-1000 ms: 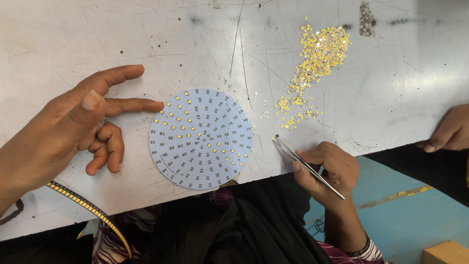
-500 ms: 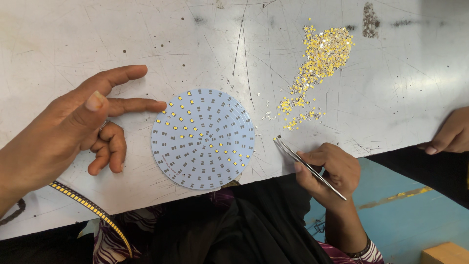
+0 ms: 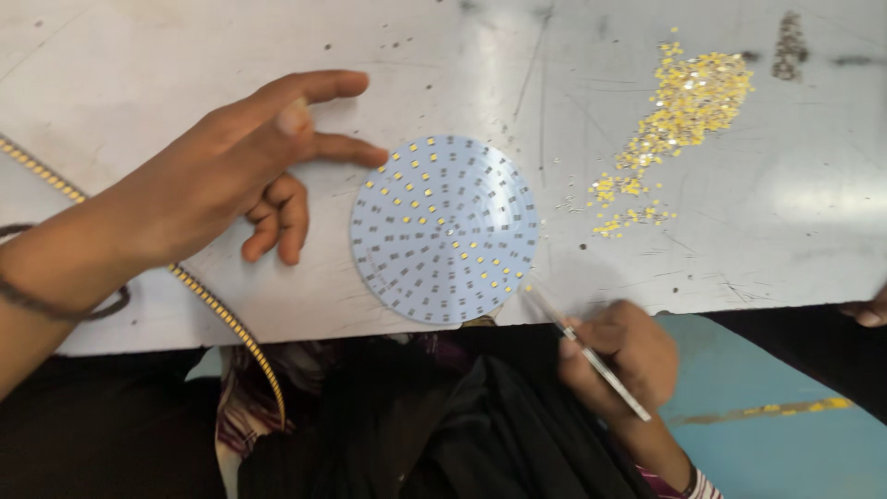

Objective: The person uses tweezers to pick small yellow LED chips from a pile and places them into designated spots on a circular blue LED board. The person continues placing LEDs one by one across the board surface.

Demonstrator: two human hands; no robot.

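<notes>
A scratched, pale grey worktable (image 3: 139, 55) fills most of the view, its near edge running just above the person's dark lap. On it, close to that edge, lies a round white LED circuit board (image 3: 444, 229), flat, its rings of small pads partly filled with yellow chips, most of them in the upper left part and a few toward the lower right. The left hand (image 3: 231, 171) rests on the table just beside the board's left rim, thumb and forefinger stretched out and open, the forefinger tip touching or nearly touching the rim, the other fingers curled under; it grips nothing. The right hand (image 3: 617, 356) sits below the table edge, closed around slim metal tweezers (image 3: 582, 346) whose blurred tip reaches the board's lower right rim; whether a chip is in the tip cannot be told. A loose heap of yellow LED chips (image 3: 684, 106) lies well apart at upper right, with strays trailing toward the board. A strip of yellow beads (image 3: 222, 319) runs off the table at left. The board overhangs nothing but sits near the edge, so a nudge from the tweezers or the loose left hand could likely slide it and shake unfixed chips off their pads.
</notes>
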